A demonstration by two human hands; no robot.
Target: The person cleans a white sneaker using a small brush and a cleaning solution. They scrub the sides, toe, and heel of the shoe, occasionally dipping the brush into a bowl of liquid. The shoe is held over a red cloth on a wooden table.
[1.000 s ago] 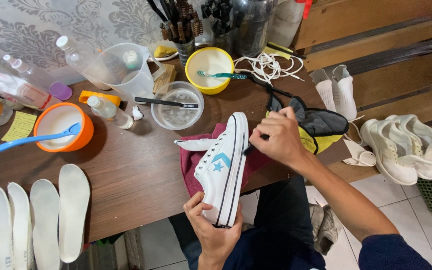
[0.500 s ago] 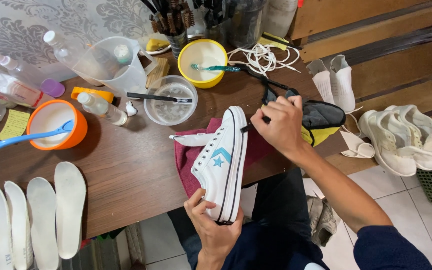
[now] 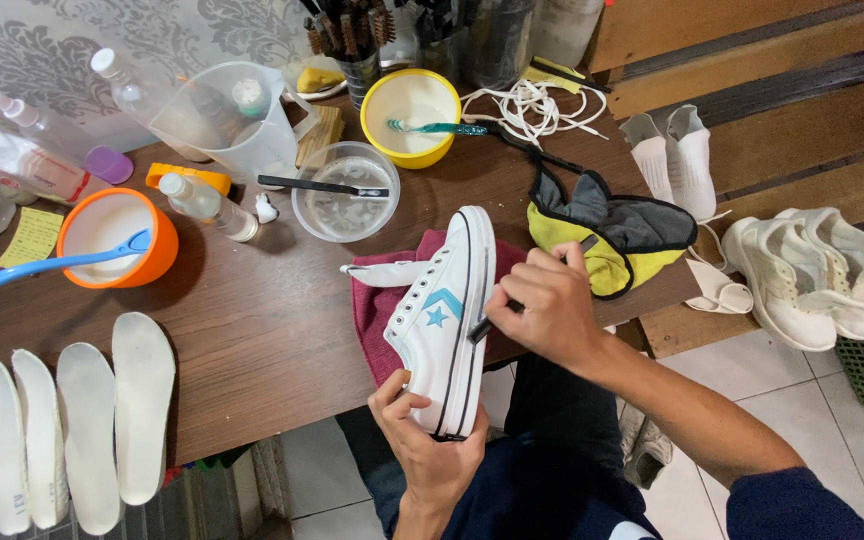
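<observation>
- Head view looks down on your two hands at the near edge of a brown wooden table.
- Your left hand comes up from 6 o'clock, its fingers curled around the heel end of a white sneaker, which is tipped on its side with the sole facing right.
- The sneaker lies just below centre, over a maroon cloth.
- Your right hand enters from 4 o'clock, its fingers closed around a thin dark tool whose tip touches the sole's edge.
- At 2 o'clock of that hand sits a yellow and grey cloth.
- Toward 11 o'clock stand a clear bowl with a dark brush across it and a yellow bowl holding a teal toothbrush.
- At 9 o'clock is an orange bowl; four white insoles lie at 8 o'clock.
- More white shoes rest at 3 o'clock on a bench.
</observation>
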